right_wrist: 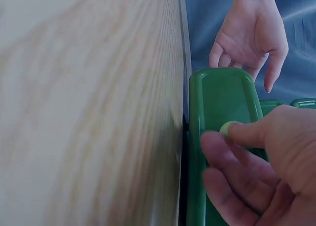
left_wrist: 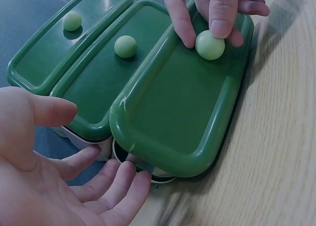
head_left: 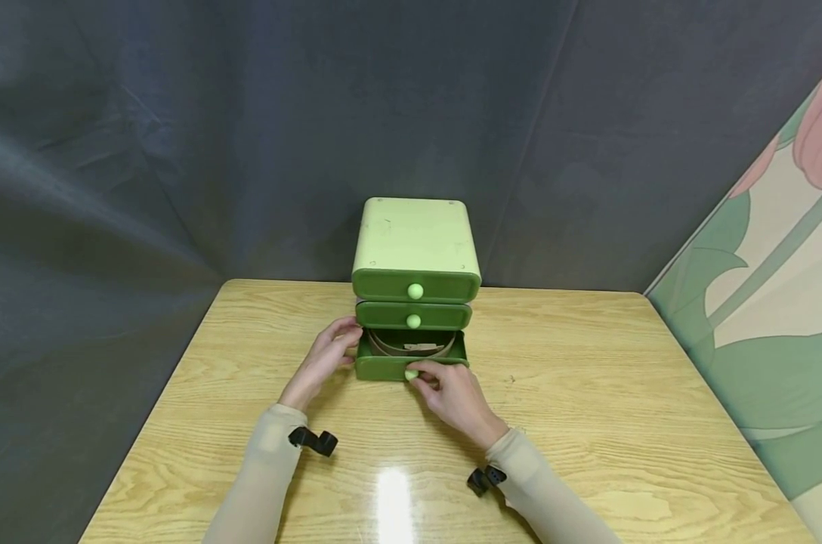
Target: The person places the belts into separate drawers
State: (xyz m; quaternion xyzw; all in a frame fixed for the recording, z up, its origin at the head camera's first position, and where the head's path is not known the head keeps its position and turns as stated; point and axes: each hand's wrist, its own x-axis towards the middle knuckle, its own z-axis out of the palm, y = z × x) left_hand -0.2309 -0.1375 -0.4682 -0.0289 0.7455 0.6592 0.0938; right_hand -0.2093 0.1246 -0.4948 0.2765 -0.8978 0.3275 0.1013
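Note:
A small cabinet with a pale green top and three dark green drawer fronts stands on the table. The bottom drawer is pulled partway out. Inside it lies a curved brown strap, like a coiled belt, with a small tan piece beside it. My right hand pinches the round light green knob of this drawer between thumb and fingers. At the cabinet's left side is my left hand, palm turned toward it; its loosely bent fingertips are right at the drawer's side edge.
The middle drawer and top drawer are pushed in. A wooden table extends around the cabinet. Behind it hangs a dark grey curtain, and a flower-patterned cloth is at the right.

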